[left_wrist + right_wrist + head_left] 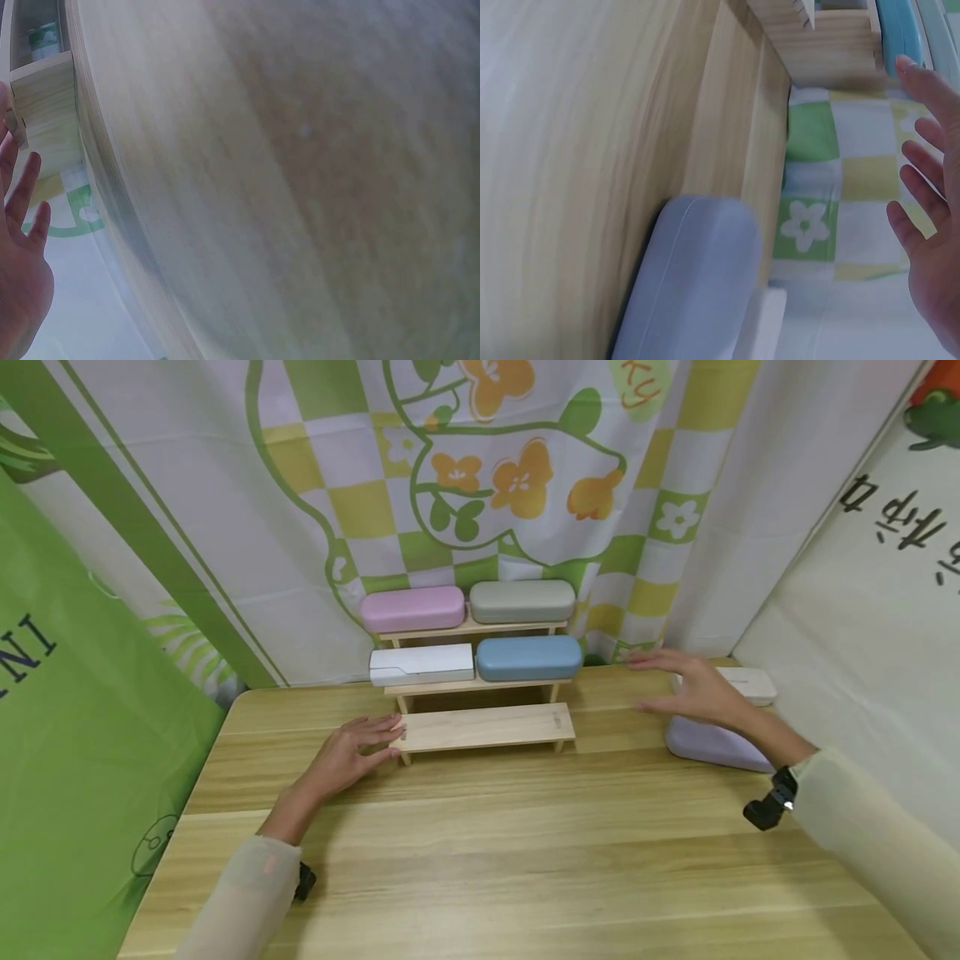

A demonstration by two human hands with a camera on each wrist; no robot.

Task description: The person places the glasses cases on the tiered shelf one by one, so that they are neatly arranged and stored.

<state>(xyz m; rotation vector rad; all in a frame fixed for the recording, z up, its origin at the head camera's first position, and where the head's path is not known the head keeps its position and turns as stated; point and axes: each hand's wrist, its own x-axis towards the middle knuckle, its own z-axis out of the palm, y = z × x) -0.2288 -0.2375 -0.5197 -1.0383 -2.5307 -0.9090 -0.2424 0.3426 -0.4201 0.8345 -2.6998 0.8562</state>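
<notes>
The relation to watch is on your right side: the smooth lavender, rounded oblong case (716,746) lies on the pale wood-grain bench (525,843), to the right of your right hand's fingertips and nearer to you, partly under your wrist as the head view looks down. Its long axis runs roughly left to right, the right end angled slightly toward you. Your right hand (697,689) is the nearer one by far; its fingers are released, spread and holding nothing, pointing left toward the three-tier pale wooden stand (483,727) but apart from it. Just behind the lavender case is a small off-white oblong case (753,685), partly covered by your right hand.

Your left hand (348,752) is at the left end of the stand's bottom tier, its fingers fairly straight and touching that end, not clenched.

As for containers, the middle tier carries a white box-like case (422,665) beside a blue rounded case (529,658); the top tier carries a pink rounded case (412,608) beside a grey-green one (522,602). All four look closed, so you cannot tell what they hold.
</notes>
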